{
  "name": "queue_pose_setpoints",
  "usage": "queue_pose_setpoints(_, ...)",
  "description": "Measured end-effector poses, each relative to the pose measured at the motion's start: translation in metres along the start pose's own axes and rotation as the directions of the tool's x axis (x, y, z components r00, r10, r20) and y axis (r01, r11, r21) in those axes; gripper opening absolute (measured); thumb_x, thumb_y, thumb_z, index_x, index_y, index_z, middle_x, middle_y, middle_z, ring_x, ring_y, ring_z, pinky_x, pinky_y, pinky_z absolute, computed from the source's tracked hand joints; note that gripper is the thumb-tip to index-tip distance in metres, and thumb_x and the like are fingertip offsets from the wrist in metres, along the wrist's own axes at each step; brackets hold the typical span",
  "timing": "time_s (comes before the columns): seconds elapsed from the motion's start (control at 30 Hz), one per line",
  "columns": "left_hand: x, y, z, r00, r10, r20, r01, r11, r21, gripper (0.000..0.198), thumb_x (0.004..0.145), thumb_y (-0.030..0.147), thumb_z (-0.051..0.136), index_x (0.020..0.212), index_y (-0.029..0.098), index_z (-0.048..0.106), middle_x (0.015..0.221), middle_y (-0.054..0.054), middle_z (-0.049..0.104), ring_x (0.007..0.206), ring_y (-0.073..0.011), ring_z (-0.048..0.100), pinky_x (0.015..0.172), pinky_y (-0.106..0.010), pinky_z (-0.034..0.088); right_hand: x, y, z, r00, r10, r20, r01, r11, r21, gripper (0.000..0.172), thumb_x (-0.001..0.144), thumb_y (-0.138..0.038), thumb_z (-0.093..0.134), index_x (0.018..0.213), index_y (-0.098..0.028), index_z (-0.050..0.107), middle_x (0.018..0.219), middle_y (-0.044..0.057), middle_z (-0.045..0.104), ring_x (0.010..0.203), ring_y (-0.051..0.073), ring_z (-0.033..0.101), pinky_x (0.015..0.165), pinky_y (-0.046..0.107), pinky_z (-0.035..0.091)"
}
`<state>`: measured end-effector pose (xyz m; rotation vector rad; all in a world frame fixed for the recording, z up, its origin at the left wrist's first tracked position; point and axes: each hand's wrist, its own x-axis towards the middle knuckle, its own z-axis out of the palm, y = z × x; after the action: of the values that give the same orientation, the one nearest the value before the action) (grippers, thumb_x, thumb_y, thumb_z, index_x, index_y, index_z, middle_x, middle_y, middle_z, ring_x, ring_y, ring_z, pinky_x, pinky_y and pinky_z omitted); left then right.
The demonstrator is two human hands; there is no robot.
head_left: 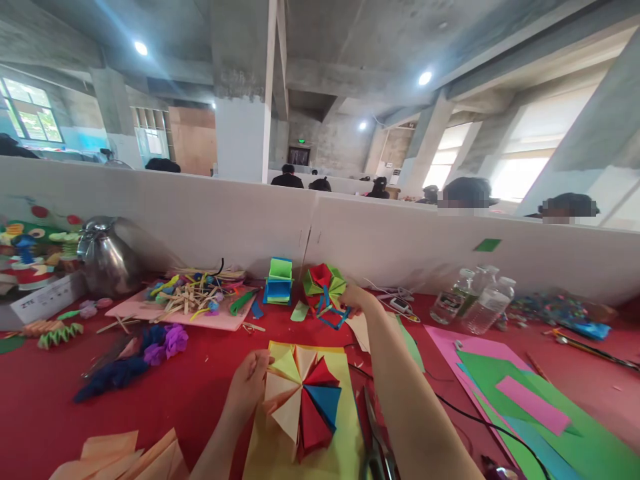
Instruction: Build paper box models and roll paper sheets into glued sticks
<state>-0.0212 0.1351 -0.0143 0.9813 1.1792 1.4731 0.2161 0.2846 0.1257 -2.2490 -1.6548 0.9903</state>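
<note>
A folded-paper wheel [303,403] with cream, yellow, red and blue segments lies on a yellow paper sheet [265,453] in front of me. My left hand [253,377] is closed, its thumb and fingers pinching the wheel's upper left edge. Farther back, my right hand [356,299] reaches to a red and green folded-paper ornament [320,280] with a blue paper-strip frame [334,319]. Its fingers look closed at the ornament's right side, though they are partly hidden. Scissors [373,433] lie beside the yellow sheet, under my right forearm.
A green and blue paper box [278,283] stands against the white partition [240,220]. Left of it are craft sticks [193,297] on a pink board and a metal jug [111,260]. Plastic bottles [490,303], coloured sheets [540,413] and a black cable [480,420] are on the right.
</note>
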Motion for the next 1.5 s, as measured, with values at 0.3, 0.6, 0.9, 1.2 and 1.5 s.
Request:
queue_pose_setpoints(0.3,-0.003,0.027,-0.003,0.99,0.132,-0.039,-0.131,0.991,0.03,0.042,0.065,0.05,0.063,0.092,0.017,0.063,0.102,-0.01,0.065,0.1,-0.024,0.058,0.084,-0.03,0.044,-0.076,0.015,0.002,0.89,-0.356,-0.284,0.442,0.825,0.352,0.028,0.087,-0.035,0.048,0.103,-0.014,0.057,0.096,0.005,0.062,0.077,0.015,0.061,0.068,0.032,0.05)
queue_pose_setpoints(0.6,-0.019,0.087,0.04,0.975,0.138,0.172,-0.124,0.988,-0.088,0.063,0.068,0.063,0.054,0.107,0.013,0.058,0.085,-0.009,0.066,0.07,-0.0197,0.062,0.057,-0.027,0.049,-0.114,0.031,0.073,0.716,-0.522,-0.464,0.696,0.588,0.412,0.03,0.073,-0.039,0.057,0.086,-0.013,0.064,0.066,0.002,0.064,0.062,0.015,0.058,0.058,0.026,0.045)
queue_pose_setpoints(0.9,-0.034,0.069,0.039,0.993,0.086,0.078,-0.094,0.99,0.108,0.045,0.065,0.058,0.06,0.062,0.013,0.063,0.047,0.003,0.049,0.041,-0.0084,0.042,0.04,-0.019,0.033,-0.149,0.063,0.102,0.69,-0.528,-0.495,0.722,0.545,0.425,0.021,0.076,-0.034,0.057,0.088,-0.018,0.064,0.075,0.004,0.066,0.069,0.017,0.06,0.065,0.027,0.047)
queue_pose_setpoints(1.2,-0.021,0.063,-0.03,0.944,0.206,-0.259,-0.065,0.883,0.465,0.034,0.059,0.04,0.064,0.084,0.016,0.065,0.086,-0.014,0.066,0.093,-0.0332,0.057,0.078,-0.04,0.043,-0.158,0.088,0.113,0.678,-0.448,-0.583,0.735,0.433,0.522,0.017,0.075,-0.035,0.059,0.077,-0.019,0.064,0.064,0.001,0.061,0.055,0.014,0.054,0.051,0.024,0.044)
queue_pose_setpoints(1.5,-0.061,0.098,0.026,0.934,0.184,0.307,-0.298,0.874,0.383,0.034,0.08,0.045,0.048,0.088,0.019,0.069,0.091,-0.008,0.066,0.088,-0.0243,0.059,0.08,-0.03,0.043,-0.171,0.094,0.11,0.433,-0.71,-0.556,0.894,0.415,0.167,0.017,0.082,-0.019,0.051,0.095,-0.023,0.061,0.088,0.004,0.063,0.082,0.017,0.06,0.073,0.027,0.047)
